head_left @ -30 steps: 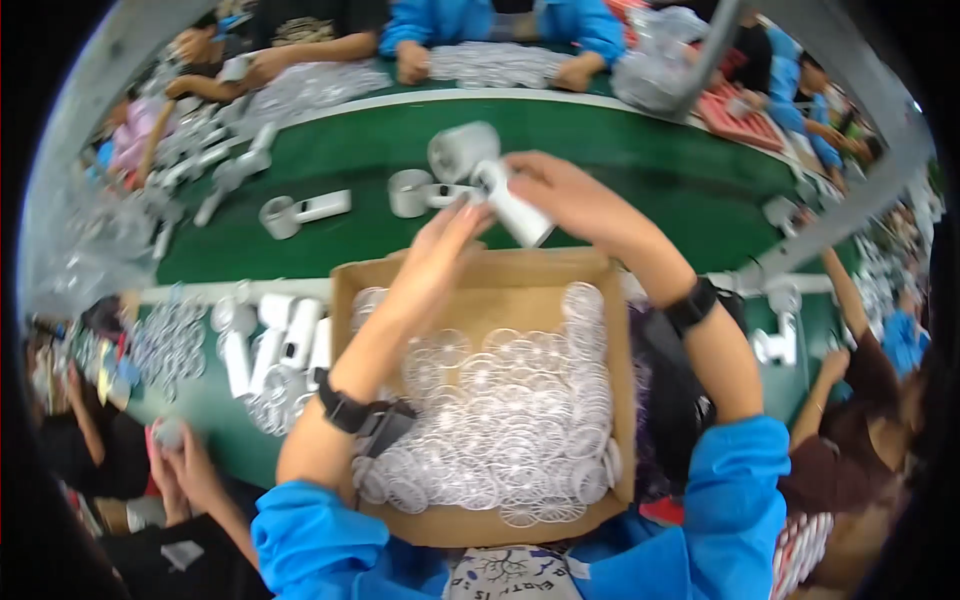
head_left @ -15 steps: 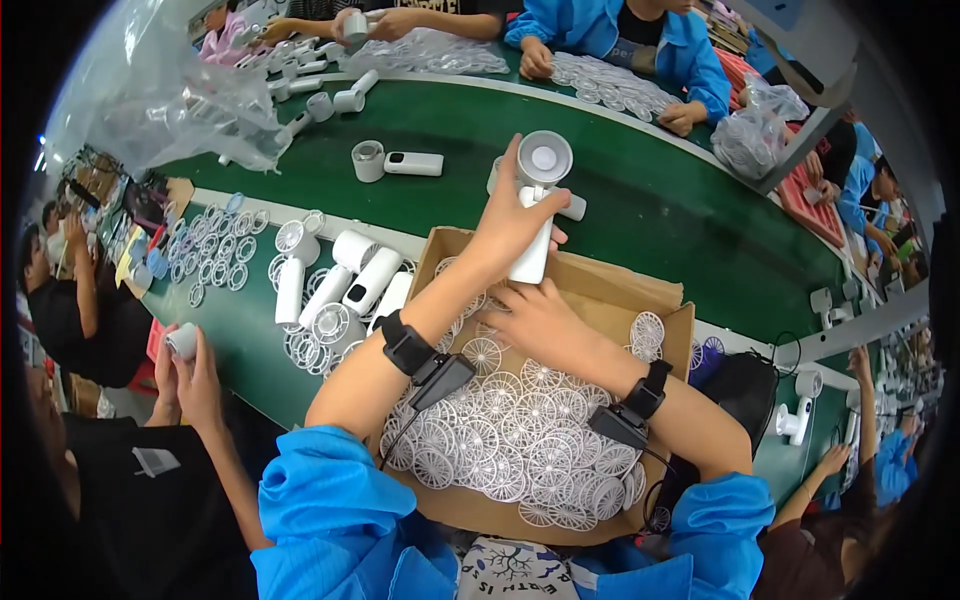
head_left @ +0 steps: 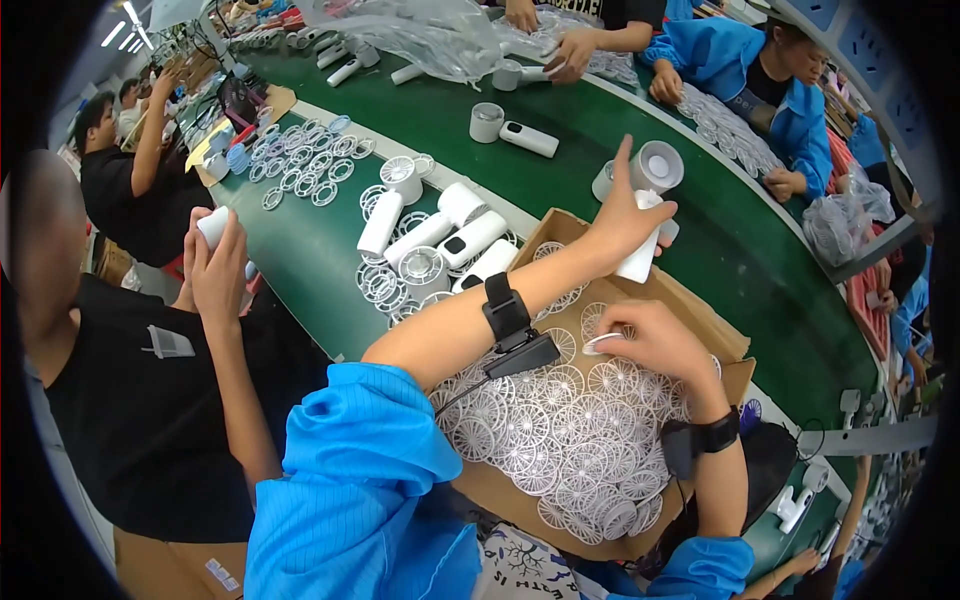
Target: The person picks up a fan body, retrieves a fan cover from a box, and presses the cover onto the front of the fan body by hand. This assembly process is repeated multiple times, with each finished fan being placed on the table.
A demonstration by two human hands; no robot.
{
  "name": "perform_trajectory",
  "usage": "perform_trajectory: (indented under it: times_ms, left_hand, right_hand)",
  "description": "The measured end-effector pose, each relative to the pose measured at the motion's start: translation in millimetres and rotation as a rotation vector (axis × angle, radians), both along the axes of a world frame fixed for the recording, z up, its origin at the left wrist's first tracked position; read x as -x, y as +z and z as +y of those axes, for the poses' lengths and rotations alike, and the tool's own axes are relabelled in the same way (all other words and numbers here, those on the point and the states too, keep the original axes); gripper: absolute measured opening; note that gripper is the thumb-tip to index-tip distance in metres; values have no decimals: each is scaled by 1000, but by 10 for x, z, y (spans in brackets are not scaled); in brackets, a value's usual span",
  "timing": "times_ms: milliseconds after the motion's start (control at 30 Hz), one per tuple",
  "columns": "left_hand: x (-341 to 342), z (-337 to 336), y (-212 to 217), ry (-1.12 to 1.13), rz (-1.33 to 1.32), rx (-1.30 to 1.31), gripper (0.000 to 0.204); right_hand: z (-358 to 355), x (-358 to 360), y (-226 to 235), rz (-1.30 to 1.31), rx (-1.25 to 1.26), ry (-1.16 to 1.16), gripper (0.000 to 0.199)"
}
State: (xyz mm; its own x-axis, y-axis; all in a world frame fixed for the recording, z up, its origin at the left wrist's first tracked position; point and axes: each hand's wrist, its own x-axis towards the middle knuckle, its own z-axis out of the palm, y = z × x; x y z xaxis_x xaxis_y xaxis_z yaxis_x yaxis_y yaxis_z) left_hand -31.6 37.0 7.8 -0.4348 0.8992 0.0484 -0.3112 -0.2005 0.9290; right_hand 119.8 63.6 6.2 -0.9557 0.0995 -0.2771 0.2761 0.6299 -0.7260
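Head view, looking down on a person in blue sleeves at a green workbench (head_left: 330,250). Left hand (head_left: 622,215): the forearm, with a black wrist strap, runs from the near left up and to the right across a cardboard box (head_left: 720,335); the fingers are closed around the handle of a white handheld fan (head_left: 648,205), the index finger stretched straight toward the far side. The fan stands nearly upright above the far rim of the box, its round head uppermost with the open face turned to the camera. Right hand (head_left: 655,345): the forearm, also carrying a black strap, rises from the near right edge and bends left at the wrist; the curled fingers pinch a white round grille (head_left: 603,343), held flat just above the box contents and directly nearer than the fan. The box lies between the forearms and is filled with a heap of white spoked grilles (head_left: 560,430) of the same kind. To the left of the box, several white fan bodies (head_left: 440,235) lie on the bench among loose rings. Farther left, a neighbouring person in a black shirt holds a small white part (head_left: 215,225) in raised hands. On the far side, another fan (head_left: 510,130) lies on the green surface, and a person in a blue coat (head_left: 740,75) handles more grilles.
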Motion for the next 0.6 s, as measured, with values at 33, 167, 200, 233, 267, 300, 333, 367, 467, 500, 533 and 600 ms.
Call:
perform_trajectory:
  times_ms: [33, 167, 200, 233, 267, 300, 333, 367, 467, 500, 533, 600]
  left_hand:
    - [3, 14, -13, -4, -1, -3, 90]
    - [-57, 115, 31, -49, -184, -80, 94]
    - [-77, 99, 73, -112, -189, -44, 95]
    - [-87, 96, 105, -178, -189, -9, 96]
    - [-100, 62, 103, -222, -189, -11, 96]
    - [-133, 18, 89, -169, -50, -72, 97]
    - [-150, -18, 92, -94, 93, -138, 97]
    - [-177, -18, 98, -116, 96, -145, 97]
    - [-209, -25, 125, -13, 260, -258, 97]
    - [-215, -20, 137, -19, 265, -261, 97]
    - [-222, -25, 147, -30, 253, -264, 97]
    - [-229, -34, 156, -49, 227, -270, 96]
  right_hand:
    - [73, -19, 55, -86, 220, -35, 35]
    - [356, -173, -34, 633, 507, -663, 28]
    - [385, -118, -58, 852, 574, -819, 27]
    - [419, -78, -88, 1084, 631, -967, 26]
    - [434, -56, -131, 1104, 603, -1001, 26]
    - [453, -50, -169, 1083, 719, -915, 26]
    - [455, -33, -163, 1056, 843, -805, 26]
    - [444, -53, -141, 1074, 830, -818, 26]
    - [386, -82, -61, 1055, 916, -806, 27]
    - [397, -89, -55, 1064, 914, -806, 27]
    - [402, -102, -56, 1057, 903, -799, 28]
    - [407, -115, -63, 1039, 880, -783, 30]
